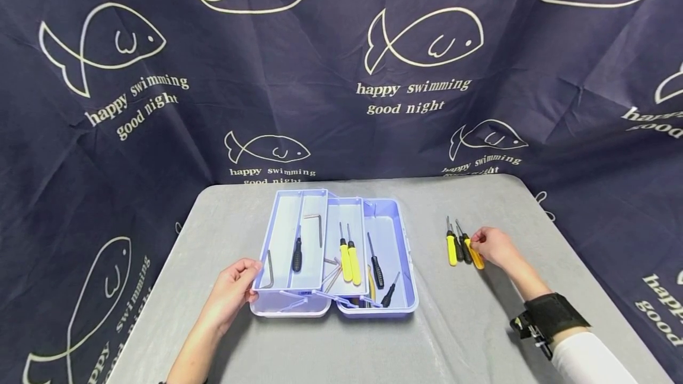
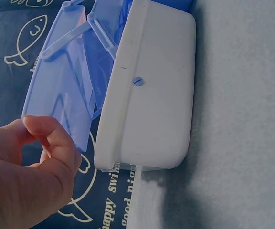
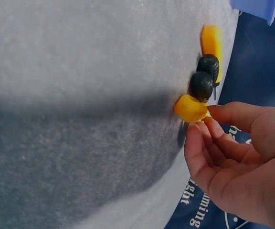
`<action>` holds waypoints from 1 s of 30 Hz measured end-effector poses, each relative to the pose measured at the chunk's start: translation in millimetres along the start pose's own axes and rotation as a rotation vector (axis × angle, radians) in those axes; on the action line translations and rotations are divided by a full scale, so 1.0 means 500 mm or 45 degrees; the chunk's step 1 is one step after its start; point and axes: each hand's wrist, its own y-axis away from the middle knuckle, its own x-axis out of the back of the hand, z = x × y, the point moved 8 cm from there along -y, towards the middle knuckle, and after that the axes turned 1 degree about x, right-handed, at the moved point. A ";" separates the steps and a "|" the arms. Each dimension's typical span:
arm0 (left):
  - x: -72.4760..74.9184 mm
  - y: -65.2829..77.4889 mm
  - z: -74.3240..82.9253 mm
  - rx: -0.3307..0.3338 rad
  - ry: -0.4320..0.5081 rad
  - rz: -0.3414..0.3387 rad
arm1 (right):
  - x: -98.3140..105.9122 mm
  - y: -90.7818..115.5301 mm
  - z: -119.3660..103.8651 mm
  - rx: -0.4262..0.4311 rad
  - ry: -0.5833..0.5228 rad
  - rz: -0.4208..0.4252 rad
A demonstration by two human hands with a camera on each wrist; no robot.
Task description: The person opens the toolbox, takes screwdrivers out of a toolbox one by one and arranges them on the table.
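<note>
A light-purple toolbox [image 1: 402, 236] stands with its stepped trays fanned out to the left. My left hand [image 1: 229, 289] pinches the near left corner of its upper tray [image 1: 286, 212], thumb and index finger at the edge in the left wrist view. On the right side of the table, my right hand [image 1: 496, 248] pinches a yellow-handled screwdriver [image 1: 474, 258] by its handle. Right beside it lie two black-handled screwdrivers [image 3: 202, 86] and another yellow-handled screwdriver [image 1: 452, 249], all pointing away from me. The held screwdriver's shaft is mostly hidden in the right wrist view.
Hex keys [image 1: 320, 230] and a black screwdriver [image 1: 297, 255] lie in the upper tray. The middle tray holds two yellow screwdrivers [image 1: 354, 265] and several hex keys. Black screwdrivers [image 1: 377, 271] lie in the base. A dark printed curtain [image 1: 341, 153] hangs behind the grey table [image 1: 341, 348].
</note>
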 end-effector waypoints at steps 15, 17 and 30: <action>-0.001 -0.001 0.001 0.003 0.023 0.022 | -0.010 0.000 -0.010 0.000 0.063 0.072; -0.001 -0.001 0.002 -0.001 0.023 0.022 | -0.009 0.001 -0.014 0.014 0.062 0.087; -0.001 -0.002 0.002 0.014 0.025 0.053 | -0.012 0.005 -0.024 0.033 0.094 0.132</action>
